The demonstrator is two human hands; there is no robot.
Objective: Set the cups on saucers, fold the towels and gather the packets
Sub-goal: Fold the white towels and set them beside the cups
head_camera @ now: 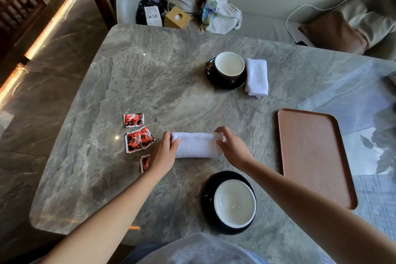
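1. Everything is laid out on a grey marble-look table (150, 75), seen from above.
2. A brown tray (312, 156) is parked along the right side, well apart from both towels.
3. Both forearms are stretched forward and angled in toward mid-table. The left hand (164, 152) is wrapped round the left end of the near towel (198, 144), with the thumb laid on top. The right hand (232, 146) is arched over the right end, fingers curled onto the fold. So both ends are gripped, and neither hand is spread flat.
4. The near towel is white, folded into a long strip and held flat on the table between the hands.
5. The far towel (256, 77) is folded too and tucked right against the far saucer (227, 85).
6. The far cup (229, 66) is sat on that saucer, handle pointed left. The near cup (235, 202) is sat on the near saucer (206, 197), close to the person.
7. Red packets (139, 139) are scattered just left of the left hand, and the nearest one is partly hidden by the wrist.
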